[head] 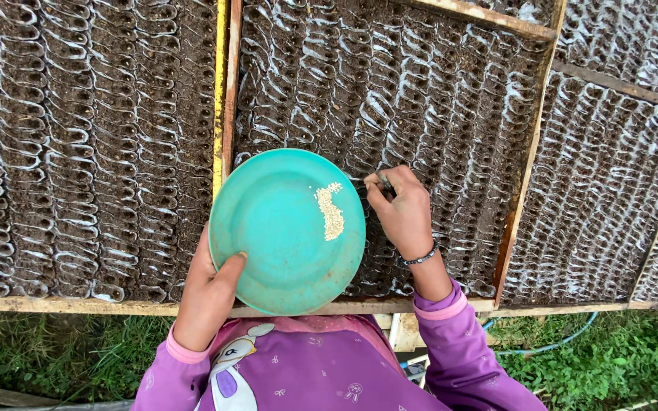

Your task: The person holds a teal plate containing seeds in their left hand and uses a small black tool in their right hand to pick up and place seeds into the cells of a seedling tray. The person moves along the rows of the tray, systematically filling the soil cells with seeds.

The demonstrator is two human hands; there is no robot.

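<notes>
Soil-filled seedling trays [100, 137] in wooden frames cover the bench [55, 304], grass [611, 358] beneath. Left hand [207, 293] closes its grip on a teal plate [268, 236] holding a small heap of pale seeds [330, 211]. Right hand [401, 209] pinches a thin tool [384, 181] over the tray cells, just beside the plate.

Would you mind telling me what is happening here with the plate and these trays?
A person in purple sleeves stands at a wooden-framed bed of soil-filled seedling cells. The left hand holds a teal plate by its rim, thumb on top, with a small heap of pale seeds lying on it. The right hand, wearing a bracelet, pinches a thin stick-like tool just past the plate's edge, over the cells. Whether it touches the soil cannot be told.
</notes>
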